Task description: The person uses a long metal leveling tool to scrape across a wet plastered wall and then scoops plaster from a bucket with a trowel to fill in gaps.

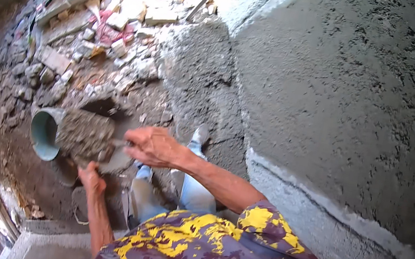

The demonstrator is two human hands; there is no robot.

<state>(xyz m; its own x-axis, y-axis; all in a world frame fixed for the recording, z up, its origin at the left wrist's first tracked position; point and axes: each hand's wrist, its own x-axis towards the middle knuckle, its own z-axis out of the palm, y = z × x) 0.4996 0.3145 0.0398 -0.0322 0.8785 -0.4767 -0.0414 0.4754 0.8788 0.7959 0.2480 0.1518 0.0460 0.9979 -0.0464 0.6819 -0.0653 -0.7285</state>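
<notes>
My right hand (153, 146) is closed on the handle of a small trowel (117, 143) whose blade pushes into a heap of wet grey mortar (86, 133). The mortar lies on a rectangular board held in front of me. My left hand (91, 175) reaches up under the board's near edge and grips it from below; the grip itself is mostly hidden. Both hands are left of a rough, freshly coated grey wall (346, 98).
A pale teal pipe mouth (45, 132) opens just left of the mortar. Broken bricks and rubble (98, 27) cover the ground beyond. My legs in light jeans (195, 191) stand by the wall's foot. A concrete ledge (51, 246) sits at lower left.
</notes>
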